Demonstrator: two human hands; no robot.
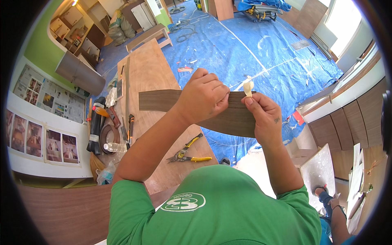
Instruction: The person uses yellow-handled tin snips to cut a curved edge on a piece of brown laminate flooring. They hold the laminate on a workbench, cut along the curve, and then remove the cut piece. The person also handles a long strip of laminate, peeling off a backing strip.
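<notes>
A dark brown wood-grain strip (232, 121), curved along its lower edge, is held up in front of me across the workbench's right side. My right hand (266, 116) grips its right end with the thumb on the near face. A crumpled cream-coloured piece (248, 87) sticks up by that thumb; what it is I cannot tell. My left hand (205, 97) is closed in a fist at the strip's upper edge, and whatever its fingers hold is hidden. Below the strip, yellow-handled snips (188, 152) lie with handles apart on the plywood workbench (153, 73).
Along the bench's left side lie a utility knife (130, 127), a brown coil of edging (109, 139), a clear plastic bottle (115, 147) and an orange-capped bottle (100, 111). Blue tarpaulin (228, 49) covers the floor. Another person's arm (339, 220) shows at lower right.
</notes>
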